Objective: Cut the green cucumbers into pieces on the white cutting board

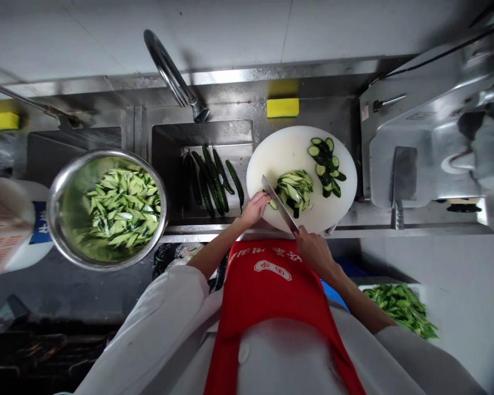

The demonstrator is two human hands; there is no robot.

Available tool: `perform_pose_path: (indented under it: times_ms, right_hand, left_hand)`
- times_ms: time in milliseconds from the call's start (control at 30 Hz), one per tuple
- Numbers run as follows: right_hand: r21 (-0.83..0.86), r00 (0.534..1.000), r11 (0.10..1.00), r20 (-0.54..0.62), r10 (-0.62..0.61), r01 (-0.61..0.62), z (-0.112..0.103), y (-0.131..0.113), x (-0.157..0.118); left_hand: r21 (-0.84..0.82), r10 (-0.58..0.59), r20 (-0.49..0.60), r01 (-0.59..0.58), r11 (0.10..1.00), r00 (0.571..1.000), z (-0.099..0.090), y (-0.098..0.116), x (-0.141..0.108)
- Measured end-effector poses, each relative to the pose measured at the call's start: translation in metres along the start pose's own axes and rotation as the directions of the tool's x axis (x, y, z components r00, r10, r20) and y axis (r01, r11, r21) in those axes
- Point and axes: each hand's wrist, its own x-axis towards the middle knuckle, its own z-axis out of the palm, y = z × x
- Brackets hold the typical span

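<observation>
My right hand [312, 248] is wrapped round the handle of a knife [280, 206], whose blade lies slantwise over a round white cutting board [267, 148]. At the board's left edge, my left hand [257, 207] has its fingers pressed together on a green piece beside the blade tip. Right of the blade is a pile of cut cucumber strips [298, 188]. Several cucumber end pieces [326, 164] sit at the board's upper right. Whole cucumbers [214, 178] lie in the sink left of the board.
A steel bowl [54, 219] of cut cucumber stands at the left. The faucet [168, 74] arches behind the sink. A yellow sponge [282, 107] lies behind the board. A cleaver [404, 173] rests on the machine at right. Leafy greens [405, 307] are lower right.
</observation>
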Motion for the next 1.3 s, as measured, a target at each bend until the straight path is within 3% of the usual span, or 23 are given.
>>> perform_pose_path:
  times_ms: [233,633,967,1300]
  right_hand:
    - [-0.001,1.000,1.000,0.008,-0.002,0.002,0.000,0.001,-0.002]
    - [0.005,1.000,1.000,0.011,-0.029,0.029,-0.003,0.003,0.000]
    - [0.018,1.000,1.000,0.004,-0.003,0.003,0.012,-0.004,0.021]
    - [0.015,1.000,1.000,0.002,0.004,-0.004,0.008,-0.004,0.018]
  left_hand:
    - [0.005,-0.024,-0.003,0.024,1.000,1.000,0.002,-0.001,-0.001]
    - [0.041,0.048,-0.058,-0.046,0.998,0.997,0.006,-0.004,-0.004]
    - [0.079,0.200,-0.027,-0.197,0.977,0.979,0.010,-0.033,-0.013]
    - [0.047,0.232,-0.080,-0.228,0.972,0.970,0.014,-0.038,-0.017]
